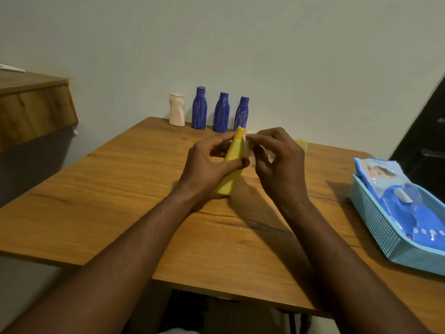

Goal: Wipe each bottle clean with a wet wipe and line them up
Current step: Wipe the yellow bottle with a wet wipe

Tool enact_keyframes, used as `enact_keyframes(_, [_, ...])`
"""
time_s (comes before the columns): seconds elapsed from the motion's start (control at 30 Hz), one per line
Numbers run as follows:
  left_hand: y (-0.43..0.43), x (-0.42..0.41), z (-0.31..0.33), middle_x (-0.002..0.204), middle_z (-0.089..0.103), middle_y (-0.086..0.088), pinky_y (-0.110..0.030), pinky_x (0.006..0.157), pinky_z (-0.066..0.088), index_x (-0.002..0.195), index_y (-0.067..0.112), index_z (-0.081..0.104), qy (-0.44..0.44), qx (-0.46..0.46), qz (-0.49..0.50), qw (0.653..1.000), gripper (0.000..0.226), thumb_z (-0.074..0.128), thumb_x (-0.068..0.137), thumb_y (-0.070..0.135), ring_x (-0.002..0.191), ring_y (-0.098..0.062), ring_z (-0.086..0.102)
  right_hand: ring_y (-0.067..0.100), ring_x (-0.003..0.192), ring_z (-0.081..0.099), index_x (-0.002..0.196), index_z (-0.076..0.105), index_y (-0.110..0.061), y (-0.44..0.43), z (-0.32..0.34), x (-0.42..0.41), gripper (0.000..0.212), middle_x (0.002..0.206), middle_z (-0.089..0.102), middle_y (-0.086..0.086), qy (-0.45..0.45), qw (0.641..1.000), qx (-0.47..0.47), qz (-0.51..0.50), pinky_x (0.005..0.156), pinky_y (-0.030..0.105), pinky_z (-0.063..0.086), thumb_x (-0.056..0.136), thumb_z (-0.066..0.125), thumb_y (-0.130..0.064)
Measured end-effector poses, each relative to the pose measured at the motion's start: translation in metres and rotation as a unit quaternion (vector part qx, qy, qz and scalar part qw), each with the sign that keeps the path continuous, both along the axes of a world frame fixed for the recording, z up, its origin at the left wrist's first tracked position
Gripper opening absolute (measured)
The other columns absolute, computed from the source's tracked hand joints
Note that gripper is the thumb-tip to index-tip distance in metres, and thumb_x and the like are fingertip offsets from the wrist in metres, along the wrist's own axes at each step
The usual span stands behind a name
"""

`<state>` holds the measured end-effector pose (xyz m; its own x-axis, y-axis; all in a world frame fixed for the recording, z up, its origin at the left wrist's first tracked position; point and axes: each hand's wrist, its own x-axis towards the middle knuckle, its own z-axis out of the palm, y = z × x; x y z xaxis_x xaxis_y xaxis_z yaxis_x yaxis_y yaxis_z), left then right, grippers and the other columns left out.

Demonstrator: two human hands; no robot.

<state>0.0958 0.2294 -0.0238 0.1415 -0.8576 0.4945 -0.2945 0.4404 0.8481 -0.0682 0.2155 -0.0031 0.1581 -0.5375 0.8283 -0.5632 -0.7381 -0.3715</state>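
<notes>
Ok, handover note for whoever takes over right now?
Left hand grips the yellow bottle, tilted. Right hand pinches the wet wipe against it near the cap.
Done: four bottles stand in a row by the wall, a pale bottle and three blue bottles.
Left: finish this one, add it to the row. A yellow object behind that hand is partly hidden, maybe another bottle.

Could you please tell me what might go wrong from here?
The left hand holds the yellow bottle tilted while the right hand holds a wipe at its cap; it could slip. The blue bottle nearest the hands seems close behind them, so a wide stroke might topple it.
</notes>
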Motion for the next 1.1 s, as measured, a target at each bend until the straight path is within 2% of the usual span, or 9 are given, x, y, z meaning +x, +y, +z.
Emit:
enact_keyframes(0.13, [-0.001,0.003,0.002,0.133,0.069,0.01,-0.041,0.095,0.061,0.145,0.027,0.062,0.051,0.017,0.0,0.999,0.072,0.092,0.079,0.029,0.117,-0.009,0.066,0.013,0.095,0.066,0.111,0.077,-0.01,-0.006,-0.005,-0.006,0.02,0.106,0.073,0.004,-0.027,0.998,0.05,-0.016,0.084,0.039,0.059,0.091,0.073,-0.008])
enact_keyframes(0.23, [0.001,0.001,0.002,0.133,0.069,0.011,-0.033,0.091,0.06,0.145,0.028,0.062,0.039,0.034,-0.016,0.999,0.071,0.09,0.08,0.028,0.114,-0.005,0.065,0.016,0.094,0.066,0.109,0.077,-0.01,-0.004,-0.004,-0.005,0.018,0.105,0.073,0.005,-0.032,0.999,0.034,-0.013,0.081,0.04,0.06,0.091,0.072,-0.009])
enact_keyframes(0.43, [0.005,-0.002,0.001,0.122,0.071,0.015,-0.027,0.081,0.057,0.138,0.027,0.067,0.014,0.052,-0.039,0.998,0.056,0.082,0.087,0.013,0.106,-0.003,0.065,0.02,0.106,0.061,0.113,0.075,-0.01,0.006,-0.001,0.01,0.027,0.114,0.068,0.009,0.043,0.999,-0.005,0.009,0.085,0.033,0.058,0.087,0.074,-0.005])
enact_keyframes(0.7, [0.004,-0.001,0.002,0.134,0.068,0.012,-0.034,0.089,0.059,0.145,0.029,0.062,0.008,0.045,-0.031,0.998,0.072,0.091,0.08,0.024,0.112,-0.007,0.065,0.011,0.094,0.063,0.104,0.075,-0.011,-0.005,-0.004,-0.003,0.019,0.104,0.071,0.005,-0.052,0.998,0.024,-0.013,0.081,0.029,0.058,0.087,0.075,-0.004])
enact_keyframes(0.93, [0.005,-0.002,0.002,0.126,0.071,0.013,-0.032,0.084,0.058,0.14,0.027,0.066,0.008,0.057,-0.042,0.997,0.058,0.083,0.086,0.015,0.108,-0.007,0.066,0.018,0.105,0.061,0.114,0.075,-0.011,0.002,-0.002,0.006,0.026,0.113,0.067,0.006,0.033,0.999,0.006,0.017,0.085,0.03,0.057,0.089,0.072,-0.005])
enact_keyframes(1.1, [0.002,0.002,0.001,0.13,0.071,0.011,-0.039,0.091,0.059,0.141,0.025,0.066,0.04,0.06,-0.035,0.997,0.063,0.087,0.082,0.02,0.114,-0.01,0.066,0.012,0.095,0.061,0.106,0.077,-0.014,-0.002,-0.006,0.001,0.022,0.104,0.069,0.001,0.023,0.999,0.039,0.01,0.081,0.028,0.057,0.087,0.074,-0.004])
